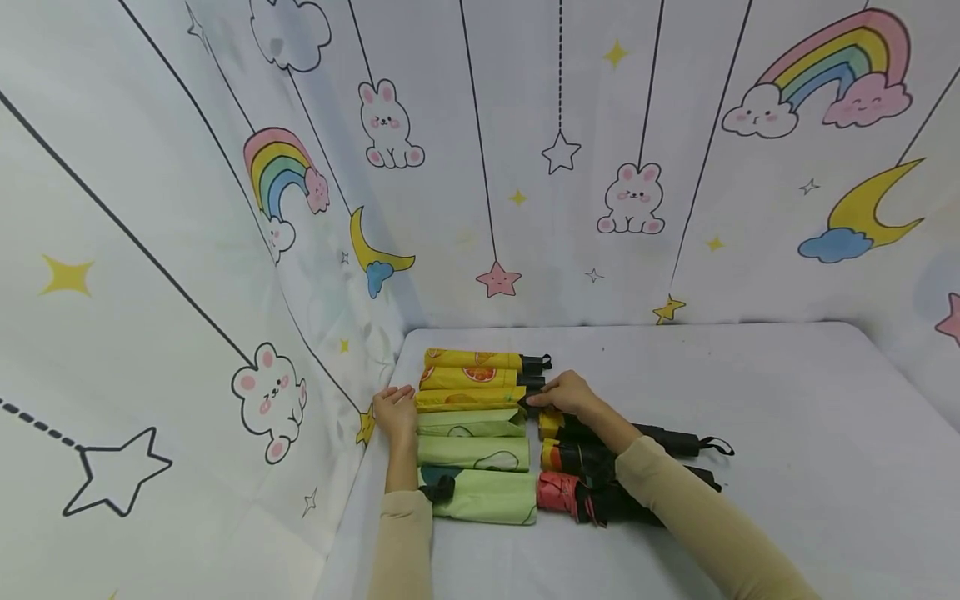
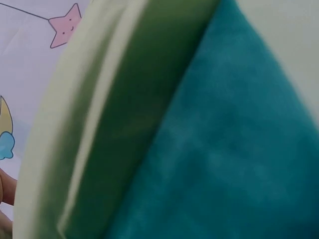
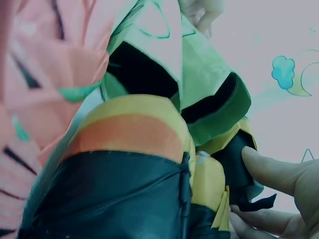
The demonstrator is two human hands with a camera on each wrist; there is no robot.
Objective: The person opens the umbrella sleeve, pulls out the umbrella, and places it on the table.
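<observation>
My right hand (image 1: 573,396) pinches the dark handle end of a folded yellow umbrella (image 1: 468,400) between thumb and fingers. In the right wrist view, the thumb (image 3: 269,172) presses that dark handle (image 3: 232,167), with a short black strap below. At the same umbrella's other end, my left hand (image 1: 394,412) lies with fingers extended, close to the yellow fabric. Two more yellow umbrellas with orange-slice prints (image 1: 480,376) lie just beyond. Nearer me are several folded green umbrellas (image 1: 472,452) with avocado prints. Green fabric and a teal patch (image 2: 219,134) fill most of the left wrist view.
A second column to the right holds black umbrellas with yellow-orange ends (image 1: 551,456) and a red-ended one (image 1: 557,492), under my right forearm. The white table (image 1: 787,417) meets a printed cloth wall (image 1: 525,233) at the back and left.
</observation>
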